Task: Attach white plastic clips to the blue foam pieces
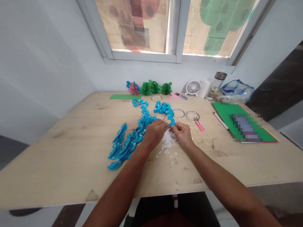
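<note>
Both my hands meet at the middle of the wooden table (71,157). My left hand (155,132) and my right hand (181,132) are closed in pinches on one curved blue paper piece (170,119) that sticks up between them. Under the hands lies a scatter of small white paper bits (168,143). Left of my left hand, several blue curved pieces (125,143) lie overlapped in rows. A smaller group of blue pieces (162,107) lies just beyond the hands.
Tape rolls (179,113) and pink-handled scissors (199,123) lie to the right of the hands. Green paper sheets (224,111) sit at the right, with a pen beside them. Finished green and pink paper flowers (153,87), a small white fan (193,87), a jar and a plastic bag stand along the wall.
</note>
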Demonstrator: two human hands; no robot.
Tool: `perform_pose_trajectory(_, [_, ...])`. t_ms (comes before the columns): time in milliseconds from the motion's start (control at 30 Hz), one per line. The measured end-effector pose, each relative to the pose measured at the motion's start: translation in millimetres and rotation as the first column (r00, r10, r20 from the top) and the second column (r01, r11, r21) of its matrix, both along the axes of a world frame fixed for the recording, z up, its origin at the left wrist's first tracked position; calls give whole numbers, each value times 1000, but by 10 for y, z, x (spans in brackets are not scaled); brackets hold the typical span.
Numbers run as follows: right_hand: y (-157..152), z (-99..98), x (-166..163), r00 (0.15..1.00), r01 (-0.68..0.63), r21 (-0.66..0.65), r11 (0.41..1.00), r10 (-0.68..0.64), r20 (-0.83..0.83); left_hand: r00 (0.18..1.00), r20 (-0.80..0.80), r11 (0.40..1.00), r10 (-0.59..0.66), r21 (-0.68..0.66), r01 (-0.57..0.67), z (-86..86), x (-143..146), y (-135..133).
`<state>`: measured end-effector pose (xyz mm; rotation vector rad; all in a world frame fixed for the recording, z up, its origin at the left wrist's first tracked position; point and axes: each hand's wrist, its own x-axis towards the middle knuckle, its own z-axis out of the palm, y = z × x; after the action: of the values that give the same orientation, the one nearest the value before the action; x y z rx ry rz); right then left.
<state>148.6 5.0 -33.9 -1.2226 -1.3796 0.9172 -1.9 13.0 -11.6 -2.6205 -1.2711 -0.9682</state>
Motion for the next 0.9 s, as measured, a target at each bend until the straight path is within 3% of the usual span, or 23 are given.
perform_pose_trajectory(233, [8, -20, -4, 999, -5, -4, 1000, 4, -42, 1000, 11, 995, -27, 99, 26, -25, 18, -3])
perform_pose_trajectory(667, [1, 5, -1, 1000, 17, -1, 1000, -17, -17, 999, 43, 995, 16, -95, -12, -46, 15, 32])
perform_pose_trajectory(900, [-5, -3, -2, 1000, -7, -40, 999, 6, -17, 999, 41, 995, -6, -101, 10, -1, -3, 17])
